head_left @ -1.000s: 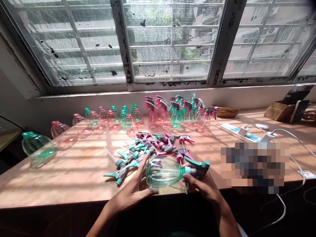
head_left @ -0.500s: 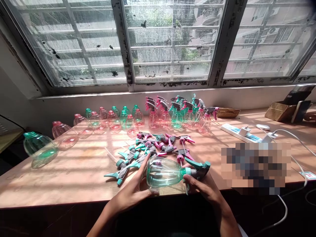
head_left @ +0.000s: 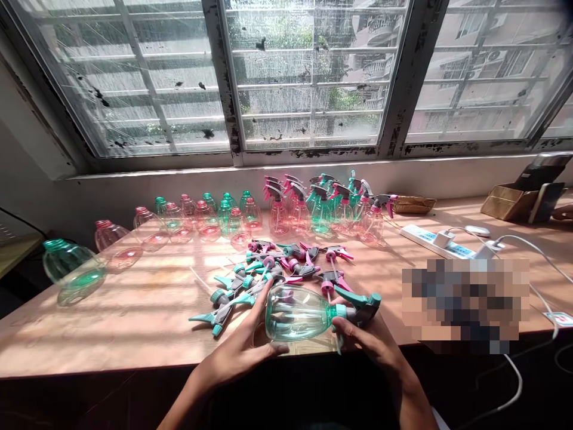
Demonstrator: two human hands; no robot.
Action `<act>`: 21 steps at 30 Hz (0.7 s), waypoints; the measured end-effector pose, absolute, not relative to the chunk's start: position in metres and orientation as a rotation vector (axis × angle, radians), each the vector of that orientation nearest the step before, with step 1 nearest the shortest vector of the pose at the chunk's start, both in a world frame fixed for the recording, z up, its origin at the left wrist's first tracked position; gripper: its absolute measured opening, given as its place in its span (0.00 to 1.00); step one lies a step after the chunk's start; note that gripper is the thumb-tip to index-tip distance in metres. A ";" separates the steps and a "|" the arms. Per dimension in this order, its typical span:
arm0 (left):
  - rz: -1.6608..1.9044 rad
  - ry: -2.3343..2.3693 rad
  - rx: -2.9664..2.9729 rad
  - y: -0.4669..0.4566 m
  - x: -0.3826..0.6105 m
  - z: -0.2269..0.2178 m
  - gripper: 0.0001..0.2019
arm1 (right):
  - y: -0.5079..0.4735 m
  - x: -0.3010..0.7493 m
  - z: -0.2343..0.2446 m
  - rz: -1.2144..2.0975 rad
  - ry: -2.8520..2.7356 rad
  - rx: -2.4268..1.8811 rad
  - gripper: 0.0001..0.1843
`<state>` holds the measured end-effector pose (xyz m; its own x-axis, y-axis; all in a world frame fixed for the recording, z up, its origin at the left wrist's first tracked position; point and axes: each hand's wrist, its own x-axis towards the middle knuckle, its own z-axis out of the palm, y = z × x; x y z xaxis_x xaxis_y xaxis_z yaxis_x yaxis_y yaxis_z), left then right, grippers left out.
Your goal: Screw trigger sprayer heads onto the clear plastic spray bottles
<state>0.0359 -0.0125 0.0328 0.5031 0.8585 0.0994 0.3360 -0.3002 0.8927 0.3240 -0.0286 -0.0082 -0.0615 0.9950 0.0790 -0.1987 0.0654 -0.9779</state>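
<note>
A clear green spray bottle lies on its side at the near edge of the wooden table. My left hand cups its base, fingers wrapped round it. My right hand grips the neck, where a green and grey trigger head sits on the bottle. Just beyond lies a heap of loose trigger heads in green and pink.
Open pink and green bottles stand along the back left; bottles fitted with trigger heads stand in the back middle. A green bottle lies at the far left. A power strip with white cables lies at the right, and a cardboard box behind it.
</note>
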 end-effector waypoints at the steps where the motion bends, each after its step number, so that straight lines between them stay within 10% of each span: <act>1: 0.730 1.002 1.849 -0.013 0.036 0.034 0.53 | -0.029 0.324 -0.008 1.299 -1.165 -0.985 0.25; 21: 0.716 0.982 1.882 -0.013 0.037 0.034 0.51 | -0.028 0.328 -0.006 1.332 -1.238 -0.932 0.21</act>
<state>0.0367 -0.0131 0.0339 0.5232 0.8473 0.0911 0.3465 -0.3091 0.8857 0.3277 -0.0277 -0.0065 -0.1527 0.9825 0.1067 -0.1784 0.0788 -0.9808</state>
